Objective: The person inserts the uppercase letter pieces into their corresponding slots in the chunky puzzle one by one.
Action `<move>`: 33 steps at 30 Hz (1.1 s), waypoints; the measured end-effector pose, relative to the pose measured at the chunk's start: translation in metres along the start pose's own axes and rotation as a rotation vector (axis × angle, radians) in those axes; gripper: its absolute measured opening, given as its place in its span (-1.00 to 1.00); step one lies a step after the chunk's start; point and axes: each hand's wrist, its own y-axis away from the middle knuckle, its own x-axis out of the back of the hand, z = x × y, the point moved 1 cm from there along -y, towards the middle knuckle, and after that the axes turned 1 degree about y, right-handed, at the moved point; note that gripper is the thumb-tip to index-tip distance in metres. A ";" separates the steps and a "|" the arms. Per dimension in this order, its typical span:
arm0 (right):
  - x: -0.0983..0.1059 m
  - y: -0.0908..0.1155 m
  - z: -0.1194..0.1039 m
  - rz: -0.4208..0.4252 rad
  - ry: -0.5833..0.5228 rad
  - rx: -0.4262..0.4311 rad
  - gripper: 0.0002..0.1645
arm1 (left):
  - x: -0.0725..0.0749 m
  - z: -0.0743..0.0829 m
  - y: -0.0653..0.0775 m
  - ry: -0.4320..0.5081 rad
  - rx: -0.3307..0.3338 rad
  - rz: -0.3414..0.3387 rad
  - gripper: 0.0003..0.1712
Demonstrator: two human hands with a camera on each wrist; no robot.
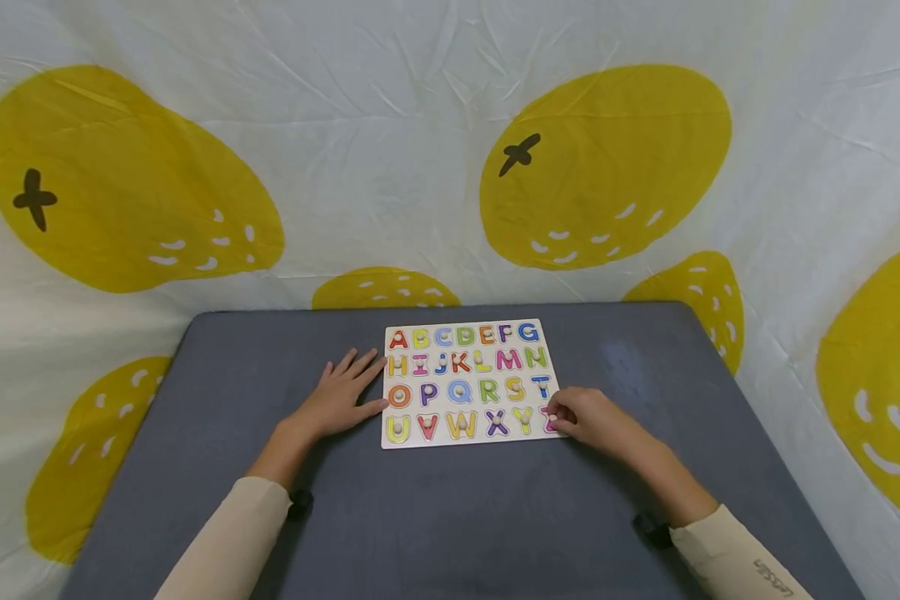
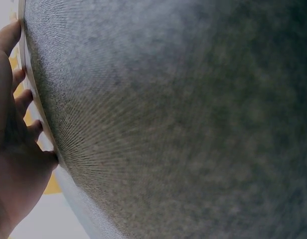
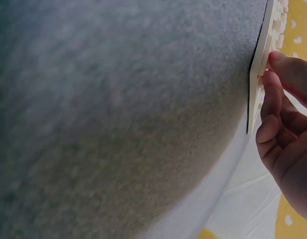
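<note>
A pale wooden alphabet puzzle board lies on the table, its coloured letter pieces, A to Z, each bearing a small knob. At the bottom right corner, my right hand pinches the knob of the pink letter Z piece between thumb and forefinger; the hand partly hides that letter. In the right wrist view the thumb and forefinger meet just above the board, seen edge-on. My left hand rests with spread fingers on the table, fingertips and thumb touching the board's left edge.
The dark grey table stretches around the board on all sides. Behind it hangs a white cloth printed with large yellow fruit shapes. Dark wrist straps show near both beige sleeves.
</note>
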 end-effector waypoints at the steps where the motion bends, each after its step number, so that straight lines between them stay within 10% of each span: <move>1: -0.001 -0.001 -0.001 0.002 0.001 0.001 -0.91 | 0.000 0.000 0.000 -0.001 0.000 0.001 -0.04; 33: -0.011 0.002 0.002 0.070 0.022 0.008 -0.87 | 0.000 0.006 -0.001 -0.055 0.027 0.001 -0.05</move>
